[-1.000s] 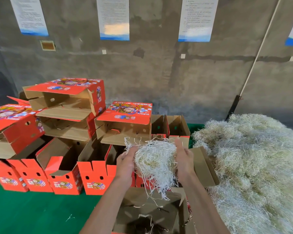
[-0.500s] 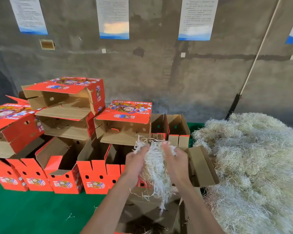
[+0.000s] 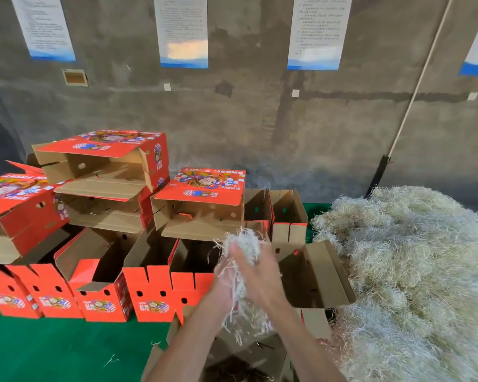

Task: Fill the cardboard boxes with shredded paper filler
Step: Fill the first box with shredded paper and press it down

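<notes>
Both hands hold one clump of pale shredded paper (image 3: 243, 249) squeezed between them. My right hand (image 3: 255, 274) presses on it from the right and partly overlaps my left hand (image 3: 222, 282), which grips it from the left. Both are motion-blurred. Strands hang down from the clump over an open brown cardboard box (image 3: 249, 359) just below, near the bottom edge. A little filler lies inside that box.
A big heap of shredded paper (image 3: 414, 271) fills the right side. Several red printed boxes (image 3: 160, 293) stand open or stacked at left and centre on a green surface (image 3: 53, 351). A concrete wall with posters is behind.
My hands have closed together, compressing the clump into a narrower bundle. They have dropped slightly toward the open box below.
</notes>
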A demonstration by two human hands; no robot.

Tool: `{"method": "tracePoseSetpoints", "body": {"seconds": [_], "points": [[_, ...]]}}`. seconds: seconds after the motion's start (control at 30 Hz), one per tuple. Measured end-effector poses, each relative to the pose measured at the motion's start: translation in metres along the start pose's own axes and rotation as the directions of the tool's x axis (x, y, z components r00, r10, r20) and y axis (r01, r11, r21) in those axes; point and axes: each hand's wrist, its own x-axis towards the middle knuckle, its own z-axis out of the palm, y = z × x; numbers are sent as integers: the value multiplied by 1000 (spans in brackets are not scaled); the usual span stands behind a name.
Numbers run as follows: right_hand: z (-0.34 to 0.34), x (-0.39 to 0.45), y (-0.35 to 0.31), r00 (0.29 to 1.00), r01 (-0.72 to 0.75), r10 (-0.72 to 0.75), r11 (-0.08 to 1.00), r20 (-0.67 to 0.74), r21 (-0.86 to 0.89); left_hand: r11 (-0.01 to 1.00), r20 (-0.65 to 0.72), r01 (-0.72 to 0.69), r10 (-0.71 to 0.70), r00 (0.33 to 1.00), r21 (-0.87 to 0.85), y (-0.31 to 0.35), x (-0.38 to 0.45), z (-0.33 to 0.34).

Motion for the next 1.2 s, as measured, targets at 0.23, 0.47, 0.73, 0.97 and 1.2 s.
{"method": "tracePoseSetpoints", "body": {"seconds": [0.23, 0.47, 0.73, 0.97, 1.2], "points": [[-22, 17, 5, 987, 115, -98, 984, -127, 135, 990, -93, -102, 111, 989, 98, 6, 8, 4], [-91, 40, 21, 904, -148, 284, 909, -320, 389, 969, -85, -135, 119, 989, -209, 41, 18, -67], [-90, 30, -3, 922, -363, 320, 517, 217, 775, 948, 292, -12, 111, 950, -319, 28, 13, -62], [-67, 24, -18, 882, -469, 381, 764, 276, 443, 998, 402, 47, -60, 914, 44, 18, -4, -40], [-58, 14, -2, 877, -472, 454, 753, 156, 459, 985, 164, -51, 78, 983, -164, 21, 1, -32]]}}
